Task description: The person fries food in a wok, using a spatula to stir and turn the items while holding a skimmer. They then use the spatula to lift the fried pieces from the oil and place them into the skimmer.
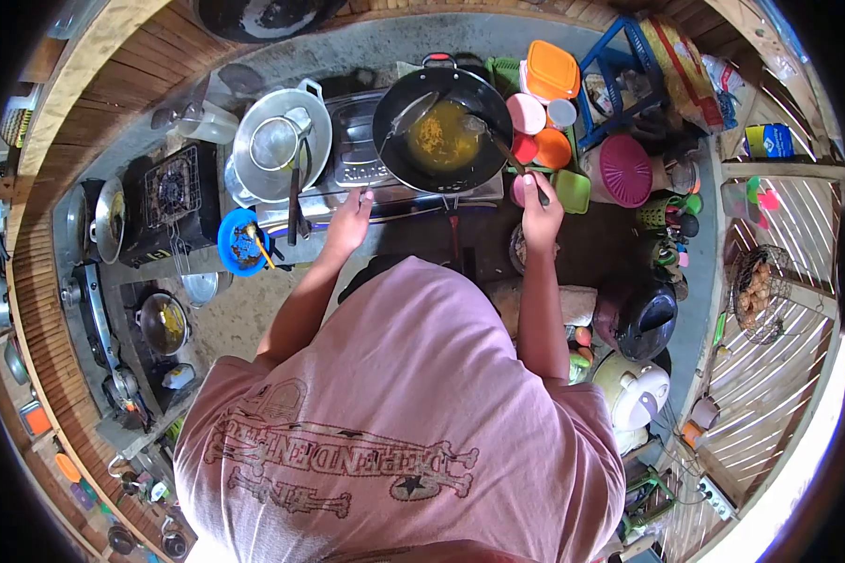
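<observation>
A black wok [395, 155] sits on the gas stove [355, 141], with yellow oil and small golden pieces [432, 136] in its bottom. My right hand [541, 214] is closed around the handle of a spatula [503, 147], whose metal head dips into the oil at the wok's right side. My left hand [350, 220] is near the stove's front edge, left of the wok, fingers apart and holding nothing. Left of the stove top, a large metal pot [250, 169] carries a strainer [275, 143] and a dark-handled utensil [294, 202] across its rim.
A blue bowl [230, 246] with dark food and a spoon stands at the left. Several plastic containers, one with an orange lid [553, 69], crowd the wok's right side. A blue plastic rack [610, 58] stands behind them. A rice cooker [637, 389] is at the lower right.
</observation>
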`<state>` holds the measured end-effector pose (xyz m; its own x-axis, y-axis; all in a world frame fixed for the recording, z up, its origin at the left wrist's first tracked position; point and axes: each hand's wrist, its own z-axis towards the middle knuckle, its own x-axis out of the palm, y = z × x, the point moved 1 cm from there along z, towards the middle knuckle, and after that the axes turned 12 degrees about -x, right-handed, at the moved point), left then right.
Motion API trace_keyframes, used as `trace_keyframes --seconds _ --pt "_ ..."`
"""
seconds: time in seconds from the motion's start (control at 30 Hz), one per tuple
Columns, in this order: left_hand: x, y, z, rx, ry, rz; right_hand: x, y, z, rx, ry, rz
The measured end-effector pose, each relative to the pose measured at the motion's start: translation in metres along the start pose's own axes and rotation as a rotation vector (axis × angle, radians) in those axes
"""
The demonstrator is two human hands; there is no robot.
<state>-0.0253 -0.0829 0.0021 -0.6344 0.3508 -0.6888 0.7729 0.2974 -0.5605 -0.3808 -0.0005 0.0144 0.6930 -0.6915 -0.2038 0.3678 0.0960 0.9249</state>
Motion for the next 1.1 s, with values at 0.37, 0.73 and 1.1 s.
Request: trace_keyframes --seconds 0.37,0.73,1.1 --pt "0.017 -0.012 -0.009 -0.091 0.267 -0.177 -0.026 0.013 -0.008 0.057 -0.075 0.167" --pt "-0.005 -0.008 0.003 0.06 0.007 -0.037 -0.023 0.01 -0.014 -0.038 -0.042 0.041" --pt "0.016 0.01 0.004 0.158 -0.033 -0.07 -0.022 0.006 -0.024 -0.045 -0.027 0.028"
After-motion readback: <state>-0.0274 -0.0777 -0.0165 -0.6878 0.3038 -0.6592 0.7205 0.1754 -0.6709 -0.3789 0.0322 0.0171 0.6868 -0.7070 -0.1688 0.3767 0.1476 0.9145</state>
